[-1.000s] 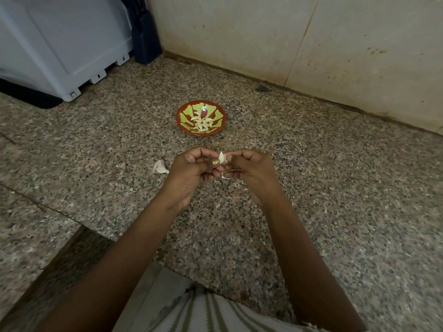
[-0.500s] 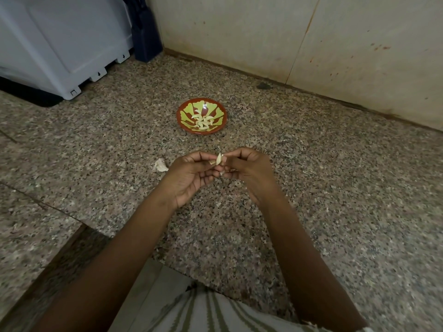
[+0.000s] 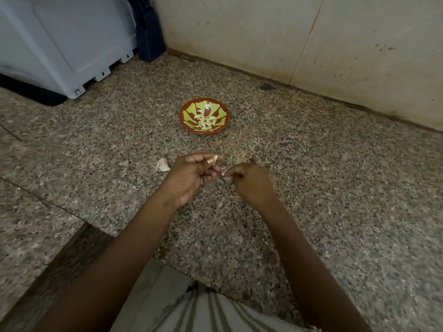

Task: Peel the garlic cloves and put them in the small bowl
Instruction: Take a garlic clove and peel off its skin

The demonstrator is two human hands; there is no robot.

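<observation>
A small red bowl (image 3: 221, 112) with a green leaf pattern sits on the granite counter and holds several peeled garlic cloves (image 3: 205, 121). In front of it, my left hand (image 3: 191, 174) pinches a pale garlic clove (image 3: 212, 160) between thumb and fingertips. My right hand (image 3: 249, 182) is just to its right, a little apart, pinching a thin strip of garlic skin (image 3: 224, 174). An unpeeled garlic piece (image 3: 163, 165) lies on the counter just left of my left hand.
A grey plastic appliance (image 3: 60, 44) stands at the back left with a dark blue object (image 3: 149, 41) beside it. A stained wall (image 3: 311, 44) runs along the back. The counter's front edge (image 3: 79, 233) steps down at lower left. Striped cloth (image 3: 203, 312) is near my body.
My hands have drawn apart. The left keeps the clove, and the right has pulled away to the right and down with a bit of skin.
</observation>
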